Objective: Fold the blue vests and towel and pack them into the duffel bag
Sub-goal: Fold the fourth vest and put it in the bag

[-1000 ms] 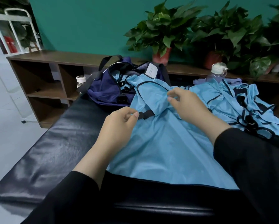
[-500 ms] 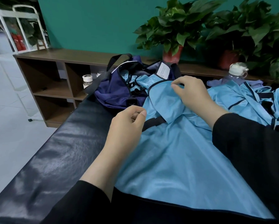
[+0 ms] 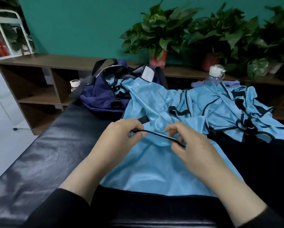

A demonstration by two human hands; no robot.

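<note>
A light blue vest [image 3: 156, 165] with black trim lies spread on the black padded table [image 3: 44, 158] in front of me. My left hand [image 3: 121, 137] and my right hand [image 3: 192, 145] each pinch its black-trimmed edge, which is stretched between them just above the cloth. Several more blue vests [image 3: 233, 109] lie in a heap at the right. The navy duffel bag [image 3: 101, 94] stands open at the table's far end, with blue cloth inside and spilling over its rim. A purple towel [image 3: 202, 83] shows behind the heap.
A clear water bottle [image 3: 215, 74] with a white cap stands behind the vest heap. A brown shelf unit [image 3: 39, 83] runs along the green wall, with potted plants [image 3: 159, 37] on top and a small jar [image 3: 74, 84] in one compartment. Floor lies at the left.
Both hands have come back toward me and closer together, drawing the vest's trimmed edge over the spread cloth. The right hand left the part near the bag.
</note>
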